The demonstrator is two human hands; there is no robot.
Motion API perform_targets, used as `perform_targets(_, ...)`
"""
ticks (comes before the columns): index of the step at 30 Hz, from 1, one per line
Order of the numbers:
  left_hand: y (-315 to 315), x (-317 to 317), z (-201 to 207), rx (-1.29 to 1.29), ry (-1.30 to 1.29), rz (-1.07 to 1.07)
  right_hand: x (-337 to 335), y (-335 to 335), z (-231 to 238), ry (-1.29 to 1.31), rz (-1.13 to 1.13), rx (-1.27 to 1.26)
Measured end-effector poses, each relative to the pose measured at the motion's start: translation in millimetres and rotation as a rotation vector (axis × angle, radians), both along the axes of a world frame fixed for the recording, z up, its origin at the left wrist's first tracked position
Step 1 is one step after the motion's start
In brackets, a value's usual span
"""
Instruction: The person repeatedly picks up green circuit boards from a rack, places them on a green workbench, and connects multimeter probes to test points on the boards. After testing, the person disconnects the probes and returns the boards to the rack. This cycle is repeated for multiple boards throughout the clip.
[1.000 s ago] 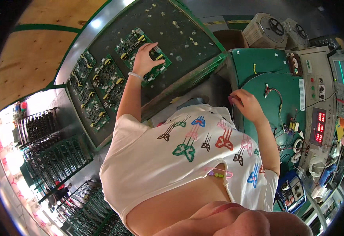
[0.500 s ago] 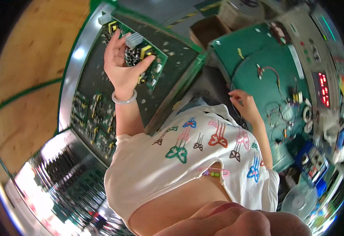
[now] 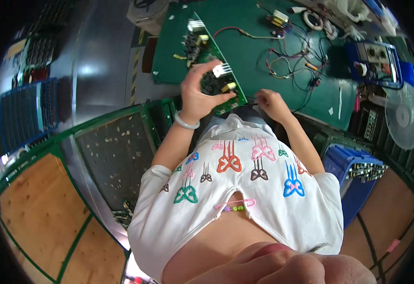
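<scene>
My left hand (image 3: 200,94) grips a long green circuit board (image 3: 239,91) by its lower part, thumb on the near end and fingers spread over the parts. The board carries pale heat sinks (image 3: 222,70), yellow-wrapped transformers (image 3: 228,87) and dark components, and is held tilted above the near left of the green-topped bench (image 3: 264,52). Beside the board's near corner is my right hand (image 3: 272,105), its fingers curled together. A thin dark line shows at its fingertips, but what it pinches is too small to make out.
Tangled wires with clips (image 3: 292,66) lie on the bench. A blue-framed instrument (image 3: 373,61) and a clear disc (image 3: 403,116) stand at the right. A blue bin (image 3: 346,163) holds boards. A dark tray in a green frame (image 3: 117,151) is at my left.
My body and view have turned right, from the dark tray to the bench. The circuit board has moved with my left hand over to the bench, close to my right hand.
</scene>
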State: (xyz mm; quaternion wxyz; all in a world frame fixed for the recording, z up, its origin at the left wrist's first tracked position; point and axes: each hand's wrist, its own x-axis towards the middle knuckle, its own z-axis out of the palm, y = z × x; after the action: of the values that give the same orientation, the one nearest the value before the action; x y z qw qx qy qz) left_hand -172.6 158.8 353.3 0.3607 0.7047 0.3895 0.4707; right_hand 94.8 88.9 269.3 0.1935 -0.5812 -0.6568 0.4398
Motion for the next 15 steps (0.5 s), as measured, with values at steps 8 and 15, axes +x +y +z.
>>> perform_targets(8, -8.0, 100.0, -71.7, -0.075, 0.232, -0.252, 81.1, 22.3, -71.6, -0.598, -0.231, 0.379)
perform_targets(15, -18.4, 121.6, -110.9, -0.124, 0.378, -0.301, 79.0, 59.9, -107.4, -0.492, -0.071, 0.481)
